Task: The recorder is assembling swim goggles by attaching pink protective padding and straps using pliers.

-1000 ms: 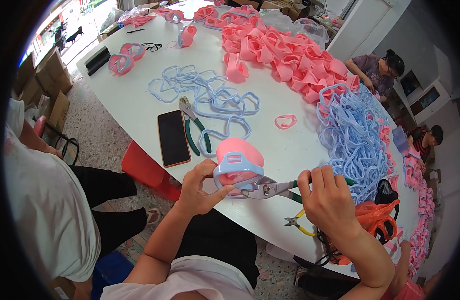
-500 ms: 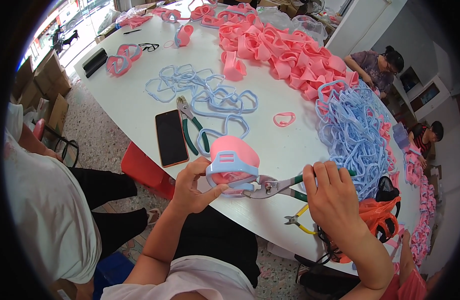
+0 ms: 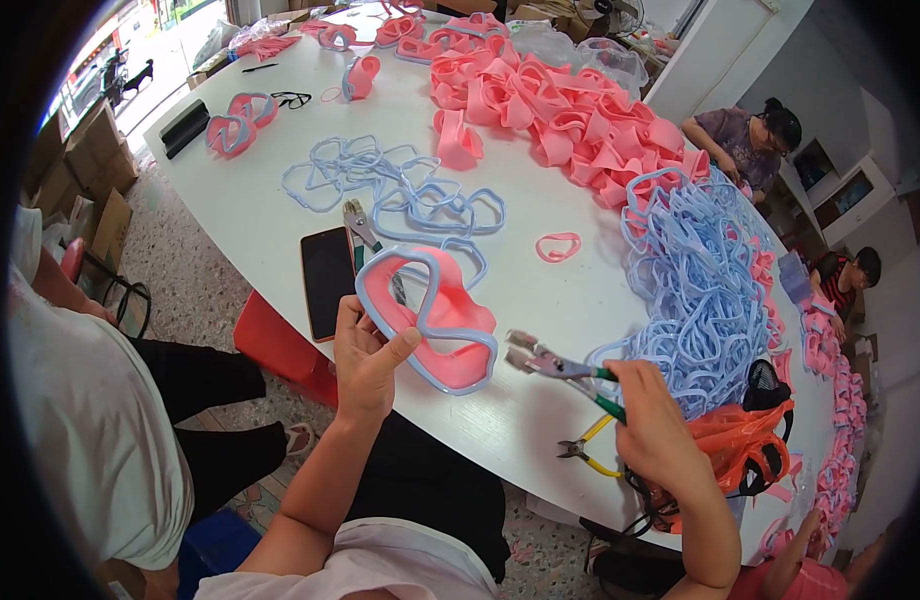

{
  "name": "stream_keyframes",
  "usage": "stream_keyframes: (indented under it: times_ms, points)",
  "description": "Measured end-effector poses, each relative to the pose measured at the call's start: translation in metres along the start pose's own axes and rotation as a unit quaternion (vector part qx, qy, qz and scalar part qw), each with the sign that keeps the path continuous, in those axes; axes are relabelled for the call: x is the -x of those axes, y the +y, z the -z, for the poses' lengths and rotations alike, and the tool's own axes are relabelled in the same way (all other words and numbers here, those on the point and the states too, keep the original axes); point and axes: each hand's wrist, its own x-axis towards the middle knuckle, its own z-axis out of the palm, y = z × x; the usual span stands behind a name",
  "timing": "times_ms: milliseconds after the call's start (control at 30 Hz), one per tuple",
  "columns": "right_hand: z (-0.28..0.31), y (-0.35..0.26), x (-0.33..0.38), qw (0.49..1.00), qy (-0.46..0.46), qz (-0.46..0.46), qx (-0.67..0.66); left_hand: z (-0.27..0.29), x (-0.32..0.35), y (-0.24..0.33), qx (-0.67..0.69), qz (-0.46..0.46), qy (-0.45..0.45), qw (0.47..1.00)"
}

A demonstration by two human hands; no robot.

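Note:
My left hand (image 3: 373,362) grips a pink diving mask skirt (image 3: 390,305) edged by a light blue frame (image 3: 429,315), holding it up at the near table edge with its lens openings showing. My right hand (image 3: 652,418) is closed round the green handles of a pair of pliers (image 3: 552,366). The pliers' jaws are parted and stand just right of the mask, apart from it. Behind the mask, partly covered by it, lie a second pair of green-handled pliers (image 3: 358,222) and a dark phone (image 3: 330,284). Yellow-handled cutters (image 3: 586,448) rest below my right-hand pliers.
Pink skirts (image 3: 570,110) are heaped at the far side, with a pile of light blue frames (image 3: 695,290) at the right. Loose blue frames (image 3: 380,180) lie mid-table. An orange bag (image 3: 730,440) sits at the right edge. A person in white (image 3: 100,400) stands at the left; others sit farther right.
The pliers have come off the mask, their jaws now apart from it. My left hand has turned the mask so its lens openings show, and my right hand has lowered slightly.

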Motion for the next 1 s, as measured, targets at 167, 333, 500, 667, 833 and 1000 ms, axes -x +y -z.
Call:
stream_keyframes:
  times_ms: [167, 333, 500, 667, 833, 1000]
  points:
    - [-0.005, -0.004, 0.002, 0.999, -0.009, 0.031, 0.026, -0.008, 0.002, -0.001, 0.007, -0.001, 0.002, 1.000]
    - [-0.005, 0.000, 0.002, 0.998, -0.004, 0.022, 0.066, -0.014, 0.003, -0.003, 0.015, 0.007, 0.000, 1.000]
    - [-0.015, 0.003, 0.001, 0.994, -0.008, -0.040, 0.102, -0.019, 0.008, -0.002, -0.034, -0.043, -0.004, 0.999]
    - [-0.010, 0.002, 0.002, 0.992, 0.051, 0.028, 0.111, -0.015, 0.005, -0.004, -0.029, -0.039, 0.010, 0.999]
    - [-0.025, 0.007, 0.011, 0.998, -0.009, -0.019, -0.064, -0.016, 0.000, -0.016, 0.127, 0.049, 0.136, 0.981]
    - [-0.067, 0.002, 0.010, 0.965, -0.090, -0.075, -0.235, -0.030, 0.001, -0.026, 0.162, 0.044, 0.167, 0.972]
